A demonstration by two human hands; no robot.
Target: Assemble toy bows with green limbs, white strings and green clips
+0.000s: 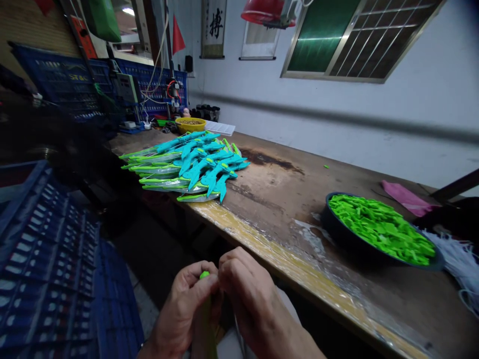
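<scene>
Workshop interior, pale wall with barred window [359, 37] above. Long wooden bench [284, 194], worn and stained, running from far left to near right; front edge wrapped in clear tape; broad bare stretch mid-surface between two groups of goods. Open floor gap below the edge, bounded on the left by stacked blue crates [48, 269].

Left hand [185, 309]: low in front of the bench edge, fingers curled and clenched around a green piece [204, 275], its tip showing above the thumb. Right hand [249, 294]: pressed against the left, fingers bent onto the same piece.

Containers: dark round tray [337, 229] near the right, heaped with small bright green parts [381, 227]. Yellow bowl [190, 124] at the far end, contents unclear. Loose pile of teal-and-green toy blades [190, 167] on the far left of the bench. Pink cloth [407, 197] by the wall.
</scene>
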